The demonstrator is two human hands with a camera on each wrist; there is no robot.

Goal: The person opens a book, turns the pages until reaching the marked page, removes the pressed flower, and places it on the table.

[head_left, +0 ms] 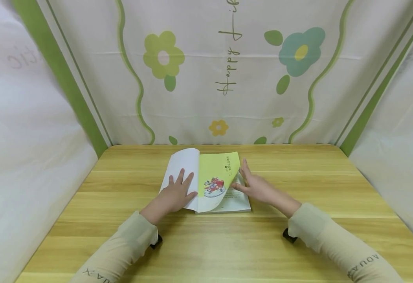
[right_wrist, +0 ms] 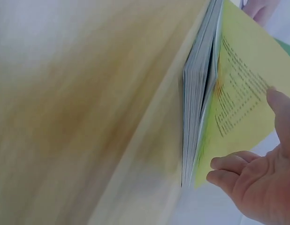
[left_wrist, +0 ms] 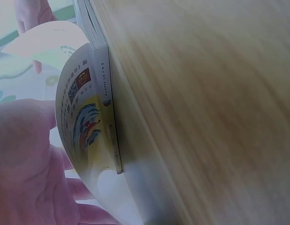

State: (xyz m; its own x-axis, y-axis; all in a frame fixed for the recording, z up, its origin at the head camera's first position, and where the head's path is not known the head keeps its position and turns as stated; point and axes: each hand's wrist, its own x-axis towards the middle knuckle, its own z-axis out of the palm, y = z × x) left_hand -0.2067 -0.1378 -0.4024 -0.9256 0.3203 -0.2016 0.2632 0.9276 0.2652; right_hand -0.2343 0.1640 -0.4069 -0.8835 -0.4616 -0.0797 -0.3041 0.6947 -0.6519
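A paperback book (head_left: 241, 206) lies opened on the wooden table. My left hand (head_left: 175, 193) rests with spread fingers on the white left-hand leaf (head_left: 185, 161). In the left wrist view that hand (left_wrist: 37, 164) is beside the curved cover (left_wrist: 81, 108), which carries a printed picture and a code. A yellow page (head_left: 213, 167) with a small coloured drawing stands partly raised, its lower right corner bent up. At its right edge is my right hand (head_left: 254, 184). In the right wrist view the right hand's fingers (right_wrist: 227, 176) are loosely bent against the page's printed underside (right_wrist: 243, 93).
The wooden table (head_left: 312, 177) extends around the book on all sides. Behind it hangs a white curtain (head_left: 192, 106) with flowers and lettering, and pale side panels (head_left: 26, 137) stand left and right. Dark wrist devices (head_left: 289, 236) show below both sleeves.
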